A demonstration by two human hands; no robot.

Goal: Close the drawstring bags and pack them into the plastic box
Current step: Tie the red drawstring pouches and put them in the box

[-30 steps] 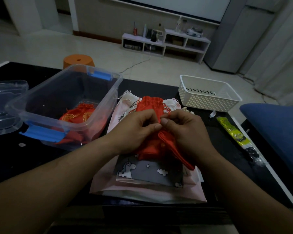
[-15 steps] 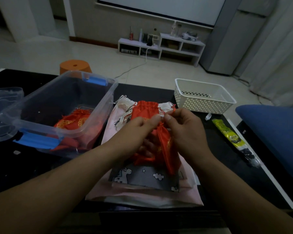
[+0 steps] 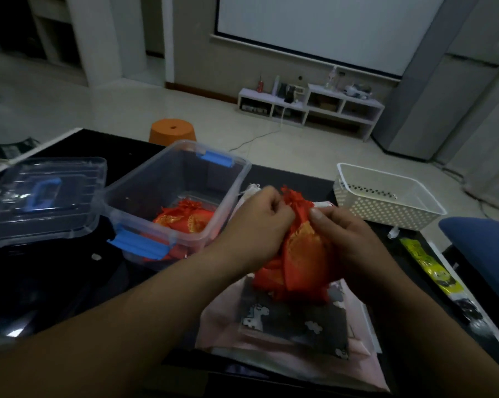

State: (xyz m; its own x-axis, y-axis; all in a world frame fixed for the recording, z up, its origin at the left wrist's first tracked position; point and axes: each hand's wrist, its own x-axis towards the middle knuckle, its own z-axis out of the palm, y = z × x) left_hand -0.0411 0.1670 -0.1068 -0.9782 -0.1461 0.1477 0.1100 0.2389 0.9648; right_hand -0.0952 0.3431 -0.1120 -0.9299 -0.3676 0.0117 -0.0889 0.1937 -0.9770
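The cords of the red drawstring bag [image 3: 303, 254] are hidden inside the curled fingers of the left hand [image 3: 259, 222] and right hand [image 3: 347, 242]. Both hands grip its gathered, ruffled neck above the table's middle, and blur smears its gold pattern. The red bags [image 3: 185, 221] in the one clear plastic box [image 3: 231, 196], toward the table's left edge, overlap too much to count. One grey unicorn-print bag [image 3: 294, 320] tops a pink stack [image 3: 222, 326] at the near edge, under the held bag.
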